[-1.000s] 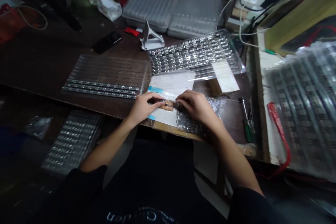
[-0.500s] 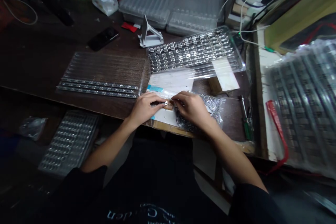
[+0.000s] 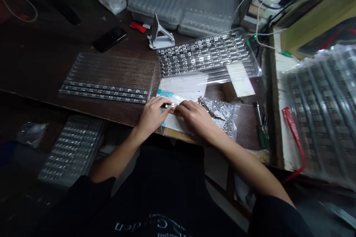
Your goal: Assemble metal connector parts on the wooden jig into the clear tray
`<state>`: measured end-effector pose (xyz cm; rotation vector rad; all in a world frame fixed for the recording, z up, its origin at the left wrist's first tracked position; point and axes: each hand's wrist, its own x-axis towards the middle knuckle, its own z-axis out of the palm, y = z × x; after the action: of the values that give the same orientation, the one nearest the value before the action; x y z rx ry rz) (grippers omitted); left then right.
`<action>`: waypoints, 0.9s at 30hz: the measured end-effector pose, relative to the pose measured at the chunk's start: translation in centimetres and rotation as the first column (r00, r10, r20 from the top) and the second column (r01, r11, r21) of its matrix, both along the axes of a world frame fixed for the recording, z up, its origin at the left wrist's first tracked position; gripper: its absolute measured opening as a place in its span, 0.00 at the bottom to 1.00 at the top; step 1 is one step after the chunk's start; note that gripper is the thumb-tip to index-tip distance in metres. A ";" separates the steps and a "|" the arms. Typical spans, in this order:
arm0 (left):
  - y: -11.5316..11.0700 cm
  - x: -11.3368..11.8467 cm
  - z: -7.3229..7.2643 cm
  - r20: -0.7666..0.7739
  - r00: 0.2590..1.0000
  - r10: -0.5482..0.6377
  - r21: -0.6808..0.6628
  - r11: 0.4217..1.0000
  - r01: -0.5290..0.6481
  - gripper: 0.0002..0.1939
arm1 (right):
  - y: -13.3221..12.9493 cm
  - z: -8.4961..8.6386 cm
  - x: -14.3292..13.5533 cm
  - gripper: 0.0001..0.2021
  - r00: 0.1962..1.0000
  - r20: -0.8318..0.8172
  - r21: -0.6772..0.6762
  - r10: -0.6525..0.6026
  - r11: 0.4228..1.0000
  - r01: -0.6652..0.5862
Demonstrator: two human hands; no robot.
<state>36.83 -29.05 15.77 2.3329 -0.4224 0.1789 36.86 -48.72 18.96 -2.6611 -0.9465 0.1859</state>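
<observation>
Between thumb and fingers, my left hand (image 3: 152, 114) pinches a small metal part (image 3: 168, 105) over a white board (image 3: 185, 83) at the table's front edge. My right hand (image 3: 194, 116) is closed right beside that part, its fingertips curled down; what they hold is too small to make out. Under and beside my right hand lies a clear plastic bag (image 3: 229, 113) of many small metal pieces. Behind the board, a clear tray (image 3: 205, 55) holds rows of metal parts. A second clear tray (image 3: 108, 72), to the left, has metal strips in its front grooves.
A wood block with a white top (image 3: 240, 79) stands on the right, near a green-handled screwdriver (image 3: 261, 129). Farther back are a grey stand (image 3: 161, 37), a black phone (image 3: 109, 39) and stacked clear trays (image 3: 158, 0). More filled trays (image 3: 71, 148) lie low at left.
My right hand has shifted a little left, closer to my left hand, uncovering more of the bag's metal pieces. The small part in my left hand has moved slightly left and up.
</observation>
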 end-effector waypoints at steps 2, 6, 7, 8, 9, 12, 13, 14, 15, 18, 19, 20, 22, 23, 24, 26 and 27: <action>0.0 0.0 -0.1 0.010 1.000 0.003 0.035 0.999 -0.003 0.04 | 0.4 0.4 -0.2 0.14 0.999 0.024 -0.074 0.032 0.997 -0.031; 0.1 0.1 0.1 0.032 0.999 0.023 -0.001 1.000 -0.023 0.04 | -0.2 0.8 0.0 0.13 0.999 -0.041 -0.031 0.001 1.000 -0.002; 0.0 0.1 0.2 0.034 0.999 0.039 -0.021 0.999 -0.038 0.04 | -0.7 0.9 0.2 0.13 0.997 -0.061 -0.002 -0.043 0.999 0.042; -0.2 0.1 0.4 0.034 0.998 0.056 -0.042 0.998 -0.055 0.03 | -1.3 0.9 0.3 0.12 0.993 -0.079 0.017 -0.090 0.996 0.092; -0.4 0.1 0.5 0.031 0.997 0.068 -0.062 0.996 -0.066 0.04 | -1.9 1.0 0.5 0.11 0.986 -0.093 0.021 -0.137 0.990 0.140; -1.3 0.0 0.8 0.012 0.999 0.049 -0.114 0.992 -0.047 0.04 | -3.4 1.2 0.9 0.07 0.969 -0.145 -0.022 -0.200 0.980 0.199; -1.7 0.0 0.9 0.003 1.000 0.027 -0.126 0.992 -0.026 0.03 | -3.6 1.3 1.0 0.06 0.966 -0.170 -0.035 -0.194 0.981 0.191; -2.1 0.0 0.9 -0.005 1.000 0.004 -0.132 0.991 -0.004 0.03 | -3.8 1.3 1.0 0.06 0.964 -0.191 -0.042 -0.186 0.983 0.181; -2.4 0.0 0.8 -0.010 1.000 -0.017 -0.132 0.991 0.016 0.03 | -3.8 1.3 1.0 0.06 0.963 -0.207 -0.045 -0.175 0.985 0.169; -3.0 0.0 0.5 0.005 0.999 -0.045 -0.116 0.992 0.046 0.03 | -3.7 1.4 0.9 0.08 0.966 -0.202 -0.041 -0.162 0.987 0.157; -3.0 0.1 0.4 0.015 0.999 -0.047 -0.113 0.992 0.048 0.03 | -3.7 1.4 0.9 0.07 0.968 -0.193 -0.027 -0.162 0.987 0.159; -3.1 0.1 0.3 0.021 0.999 -0.047 -0.110 0.993 0.049 0.04 | -3.7 1.4 0.9 0.07 0.969 -0.188 0.000 -0.162 0.986 0.165; -3.1 0.1 0.1 0.021 0.999 -0.047 -0.101 0.994 0.049 0.04 | -3.9 1.4 0.9 0.05 0.965 -0.198 0.081 -0.172 0.978 0.191; -3.0 0.2 0.0 0.019 0.999 -0.048 -0.091 0.995 0.050 0.04 | -4.1 1.5 0.9 0.04 0.959 -0.213 0.123 -0.185 0.969 0.214; -3.0 0.2 0.0 0.017 0.999 -0.051 -0.079 0.995 0.052 0.04 | -4.3 1.5 1.0 0.03 0.952 -0.230 0.157 -0.203 0.957 0.242; -3.0 0.2 -0.1 0.018 0.998 -0.059 -0.063 0.996 0.060 0.03 | -4.5 1.5 1.1 0.03 0.939 -0.258 0.208 -0.227 0.936 0.283; -3.0 0.2 -0.2 0.020 0.998 -0.061 -0.061 0.996 0.062 0.03 | -4.6 1.5 1.2 0.03 0.939 -0.257 0.231 -0.230 0.928 0.291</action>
<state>37.06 -32.08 15.60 2.2559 -0.4909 0.1813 38.11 -53.28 20.47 -2.4213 -0.4971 0.2723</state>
